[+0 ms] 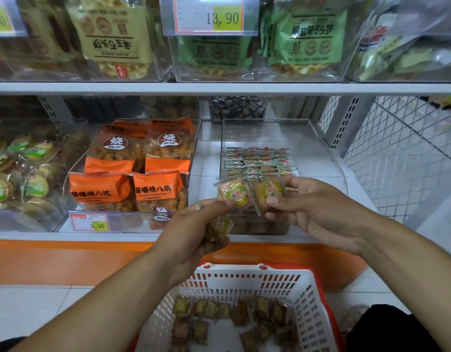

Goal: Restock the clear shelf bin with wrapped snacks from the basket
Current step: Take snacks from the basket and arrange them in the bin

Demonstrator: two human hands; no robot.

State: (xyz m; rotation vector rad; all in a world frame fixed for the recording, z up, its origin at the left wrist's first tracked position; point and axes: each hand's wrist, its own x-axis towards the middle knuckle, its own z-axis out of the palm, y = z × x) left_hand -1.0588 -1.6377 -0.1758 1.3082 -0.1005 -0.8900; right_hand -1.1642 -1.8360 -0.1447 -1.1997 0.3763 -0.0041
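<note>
While both hands pinch snacks | left hand (206,222) grips several | right hand (308,207) pinches one snack (268,193) | lay flat onto bin (320,148) rows.

Clear plastic shelf bin (318,158) part-filled with stacked wrapped snacks (254,161), white slotted plastic basket (247,283) below holding loose brown packets (234,316)

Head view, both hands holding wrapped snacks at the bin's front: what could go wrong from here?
1. The left hand pinches one snack by thumb while clutching more below; one could slip, perhaps back into the basket or onto the floor.
2. The right hand holds its snack at the clear bin's front edge; released early, it may fall outside.
</note>
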